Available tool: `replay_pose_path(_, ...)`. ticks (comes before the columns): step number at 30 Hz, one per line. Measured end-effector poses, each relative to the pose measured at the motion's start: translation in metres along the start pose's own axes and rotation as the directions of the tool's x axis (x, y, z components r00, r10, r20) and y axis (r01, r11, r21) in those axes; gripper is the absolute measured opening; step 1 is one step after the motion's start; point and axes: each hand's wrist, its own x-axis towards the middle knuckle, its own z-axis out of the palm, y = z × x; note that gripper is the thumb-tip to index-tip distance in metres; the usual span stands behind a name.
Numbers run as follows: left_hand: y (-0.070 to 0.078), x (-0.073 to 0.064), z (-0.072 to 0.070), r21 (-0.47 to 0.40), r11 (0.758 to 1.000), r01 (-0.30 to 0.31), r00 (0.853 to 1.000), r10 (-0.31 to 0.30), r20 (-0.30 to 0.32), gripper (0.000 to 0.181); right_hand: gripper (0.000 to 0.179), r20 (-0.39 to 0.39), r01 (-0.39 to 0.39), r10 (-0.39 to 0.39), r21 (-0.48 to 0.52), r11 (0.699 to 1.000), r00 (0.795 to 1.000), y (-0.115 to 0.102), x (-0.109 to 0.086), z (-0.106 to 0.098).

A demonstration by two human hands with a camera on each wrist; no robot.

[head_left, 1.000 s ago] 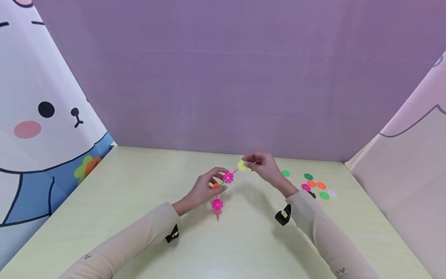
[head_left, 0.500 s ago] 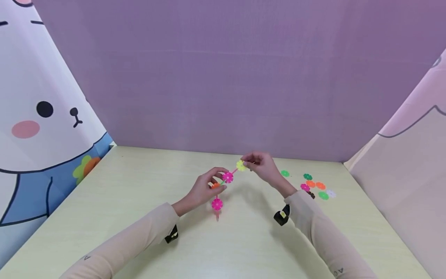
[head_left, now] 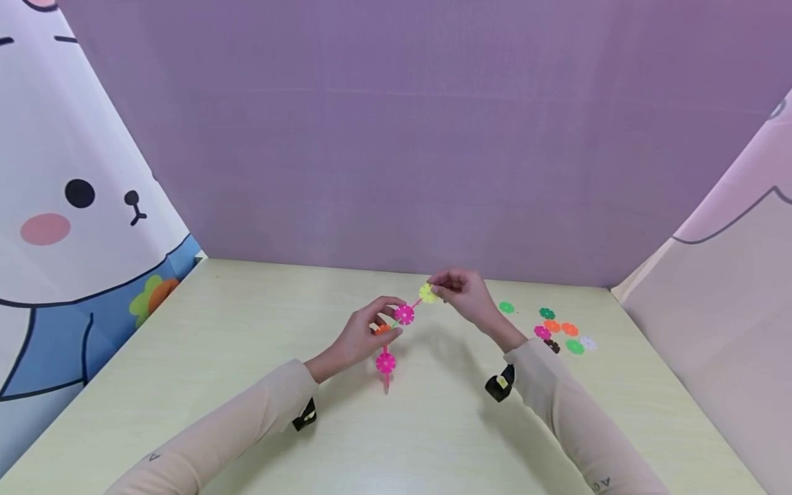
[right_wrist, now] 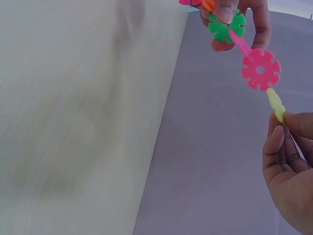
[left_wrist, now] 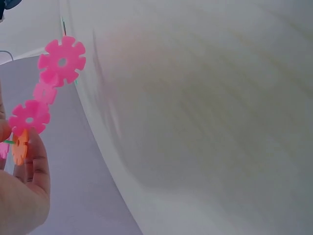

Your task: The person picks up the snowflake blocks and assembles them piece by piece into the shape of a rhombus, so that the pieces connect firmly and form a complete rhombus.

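Note:
A chain of interlocking snowflake discs hangs over the table between my hands. In the head view my left hand [head_left: 359,335] grips it near its orange disc [head_left: 383,331]; a pink disc [head_left: 386,362] dangles below. The right wrist view shows the left thumb on a green disc [right_wrist: 236,25] of the chain. Higher up, my right hand [head_left: 468,300] pinches a yellow disc [head_left: 427,293] at the chain's upper right end. That yellow disc appears edge-on in the right wrist view, joined to a pink disc [right_wrist: 271,73]. Pink discs [left_wrist: 38,113] show in the left wrist view.
Several loose discs lie on the table [head_left: 433,440] to the right, among them a dark green disc [head_left: 547,313], a brown disc [head_left: 551,346] and a white disc [head_left: 588,342]. A lone green disc [head_left: 507,307] lies beside the right wrist. A purple partition [head_left: 396,151] stands behind.

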Motion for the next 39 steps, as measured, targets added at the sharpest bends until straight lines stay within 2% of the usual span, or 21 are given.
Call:
replay_pose_path(5,0.000,0.001,0.001,0.011,1.000,0.019,1.000,-0.019,0.002,0.041,0.014,-0.008,0.002,-0.002,0.008,1.000,1.000,-0.004,-0.001,0.000)
replay_pose_path(12,-0.029,0.011,0.011,0.001,0.999,0.043,0.999,-0.043,-0.030,0.045,0.014,-0.004,0.012,-0.012,-0.011,1.000,1.000,-0.006,-0.003,0.001)
replay_pose_path(17,-0.035,0.015,0.014,0.008,1.000,0.011,0.999,-0.010,-0.053,0.037,0.013,-0.015,0.025,-0.025,-0.027,0.999,1.000,-0.008,-0.003,0.002)
replay_pose_path(23,-0.033,0.016,0.014,0.105,0.994,-0.011,0.996,0.020,-0.089,0.031,0.012,-0.017,0.055,-0.056,-0.053,0.997,0.998,-0.011,-0.003,0.006)
replay_pose_path(25,-0.033,0.016,0.014,0.111,0.994,-0.021,0.994,0.032,-0.105,0.030,0.012,-0.021,0.065,-0.067,-0.064,0.996,0.998,-0.012,-0.004,0.007)
replay_pose_path(27,-0.032,0.016,0.014,0.092,0.996,-0.021,0.992,0.032,-0.121,0.029,0.011,-0.026,0.079,-0.081,-0.072,0.994,0.996,-0.013,-0.004,0.008)
replay_pose_path(30,-0.030,0.016,0.013,0.017,1.000,-0.005,0.990,0.007,-0.144,0.027,0.011,-0.033,0.108,-0.111,-0.073,0.991,0.993,-0.014,-0.004,0.010)
replay_pose_path(34,-0.016,0.013,0.010,-0.077,0.997,0.008,0.988,-0.020,-0.153,0.023,0.010,-0.058,0.149,-0.151,-0.041,0.988,0.987,-0.014,-0.005,0.015)
replay_pose_path(37,-0.005,0.011,0.007,-0.114,0.993,0.014,0.987,-0.032,-0.155,0.022,0.010,-0.087,0.166,-0.168,-0.024,0.986,0.982,-0.014,-0.006,0.018)
replay_pose_path(39,-0.006,0.011,0.007,-0.128,0.991,0.029,0.986,-0.050,-0.158,0.021,0.010,-0.102,0.171,-0.173,-0.028,0.985,0.980,-0.014,-0.007,0.020)
